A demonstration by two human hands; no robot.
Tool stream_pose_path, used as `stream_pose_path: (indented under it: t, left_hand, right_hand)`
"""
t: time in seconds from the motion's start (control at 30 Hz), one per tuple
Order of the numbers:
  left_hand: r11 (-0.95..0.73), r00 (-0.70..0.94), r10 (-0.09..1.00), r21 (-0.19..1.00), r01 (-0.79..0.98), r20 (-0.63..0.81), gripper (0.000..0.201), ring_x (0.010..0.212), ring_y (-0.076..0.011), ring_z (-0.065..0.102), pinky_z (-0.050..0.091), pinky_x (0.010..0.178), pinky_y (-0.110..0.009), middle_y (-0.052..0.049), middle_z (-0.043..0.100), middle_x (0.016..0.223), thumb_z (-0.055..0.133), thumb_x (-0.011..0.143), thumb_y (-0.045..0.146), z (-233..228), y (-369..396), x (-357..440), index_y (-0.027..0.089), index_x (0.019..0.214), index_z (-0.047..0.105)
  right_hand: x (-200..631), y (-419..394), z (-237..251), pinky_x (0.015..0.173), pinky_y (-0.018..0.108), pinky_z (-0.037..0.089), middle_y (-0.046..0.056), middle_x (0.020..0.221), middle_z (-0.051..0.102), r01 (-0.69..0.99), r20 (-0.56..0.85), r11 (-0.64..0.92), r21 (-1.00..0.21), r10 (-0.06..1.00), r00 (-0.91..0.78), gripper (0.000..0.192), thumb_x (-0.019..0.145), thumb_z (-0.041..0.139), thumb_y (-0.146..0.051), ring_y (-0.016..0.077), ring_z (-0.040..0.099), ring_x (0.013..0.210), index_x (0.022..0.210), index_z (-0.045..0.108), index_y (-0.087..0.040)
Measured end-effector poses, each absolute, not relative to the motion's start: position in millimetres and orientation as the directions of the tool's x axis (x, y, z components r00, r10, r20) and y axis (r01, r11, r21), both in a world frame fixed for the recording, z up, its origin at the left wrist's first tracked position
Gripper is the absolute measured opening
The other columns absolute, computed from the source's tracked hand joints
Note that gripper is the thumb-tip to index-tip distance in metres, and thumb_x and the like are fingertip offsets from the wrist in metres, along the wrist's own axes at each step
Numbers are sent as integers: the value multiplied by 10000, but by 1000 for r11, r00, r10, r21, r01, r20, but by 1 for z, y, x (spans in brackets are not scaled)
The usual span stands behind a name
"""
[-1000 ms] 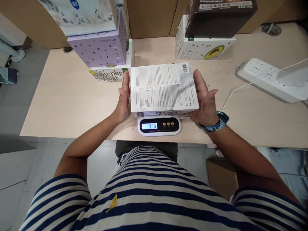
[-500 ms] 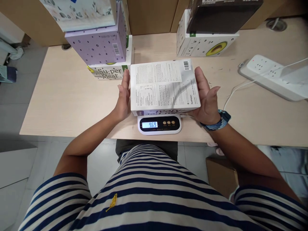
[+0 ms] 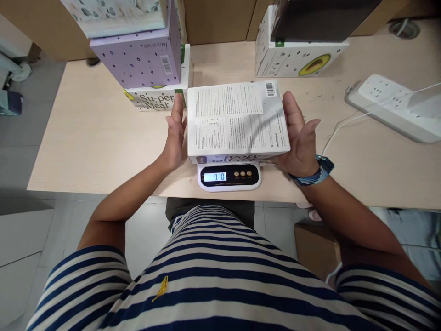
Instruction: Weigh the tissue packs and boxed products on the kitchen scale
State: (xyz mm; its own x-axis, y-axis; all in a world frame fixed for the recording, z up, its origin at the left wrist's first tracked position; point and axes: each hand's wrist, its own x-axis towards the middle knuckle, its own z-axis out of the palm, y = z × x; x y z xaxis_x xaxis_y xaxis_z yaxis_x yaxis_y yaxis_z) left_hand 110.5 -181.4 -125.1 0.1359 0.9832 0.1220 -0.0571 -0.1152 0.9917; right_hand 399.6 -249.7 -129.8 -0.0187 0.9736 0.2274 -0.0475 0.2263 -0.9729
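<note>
Pale wood desk [image 3: 86, 133] against wood panels, grey tiled floor [image 3: 20, 151] beside

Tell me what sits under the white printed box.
A white scale, display reading 970, sticks out under the white printed box. Its platform is covered.

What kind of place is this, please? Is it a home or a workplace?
Probably a packing or parcel-weighing desk at a workplace. A white printed carton lies on a small digital scale, stacked product boxes stand at the back of the pale wooden table, and a white power strip lies to the right.
</note>
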Motion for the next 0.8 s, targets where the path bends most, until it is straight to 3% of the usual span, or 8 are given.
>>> stream_pose_path:
  t: [0.2, 0.4, 0.67, 0.8]
  left_hand:
    - [-189, 244, 950, 980, -53, 196, 1048, 1809, -315, 115, 231, 1458, -519, 49, 178, 1922, 243, 903, 1044, -132, -179, 105, 419, 1740, 328]
    - [-180, 250, 952, 984, -5, 175, 1045, 1815, -298, 11, 165, 1470, -511, 54, 124, 1932, 156, 912, 1038, -127, -181, 104, 423, 1749, 266]
    - [-133, 150, 978, 989, -67, 142, 1015, 1811, -312, 69, 172, 1471, -532, 71, 281, 1891, 270, 892, 1055, -126, -183, 108, 444, 1689, 419]
    - [-191, 49, 980, 981, 7, 191, 1036, 1813, -278, 52, 160, 1478, -499, 74, 259, 1900, 302, 865, 1076, -114, -191, 104, 459, 1686, 427]
  right_hand:
    - [402, -247, -136, 1466, 538, 259, -169, 1830, 381, -55, 253, 251, -966, 967, -25, 902, 892, 381, -1020, 273, 164, 1794, 1660, 460, -554]
    - [401, -248, -136, 1474, 523, 240, -193, 1816, 394, -54, 245, 244, -968, 969, -6, 890, 885, 385, -1025, 262, 180, 1791, 1643, 473, -568]
    - [395, -250, -130, 1474, 535, 239, -143, 1817, 417, -90, 205, 210, -973, 977, 64, 831, 912, 428, -989, 275, 218, 1784, 1590, 539, -521]
    - [397, -245, -137, 1452, 563, 293, -87, 1791, 469, -129, 166, 185, -974, 976, 142, 815, 918, 445, -980, 286, 316, 1752, 1562, 570, -496]
